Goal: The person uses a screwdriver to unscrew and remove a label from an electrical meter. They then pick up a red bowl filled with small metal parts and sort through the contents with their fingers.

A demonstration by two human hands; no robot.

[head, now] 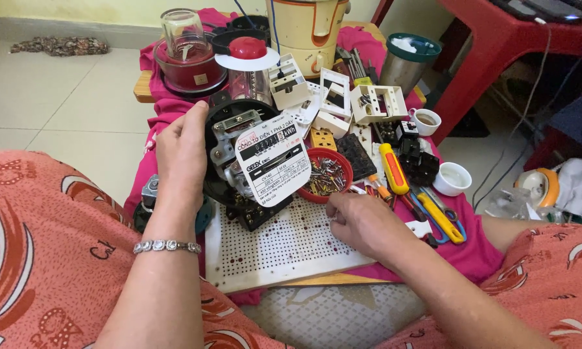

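Observation:
My left hand (182, 155) grips the back of a round black electricity meter (239, 161) with its cover off, tilted so its white dial plate (273, 160) faces me. The meter rests on a white perforated board (284, 242). My right hand (362, 223) lies on the board with its fingers pinched together near the rim of a red bowl (329, 171) full of screws. I cannot tell whether a screw is between the fingertips.
A yellow and red screwdriver (393, 168), a yellow utility knife (439, 220) and pliers lie at the right on a pink cloth (472, 252). White socket frames (378, 103), blender jars (187, 55), two small white cups (452, 179) and a steel can (407, 61) stand further back. A red table (497, 45) stands far right.

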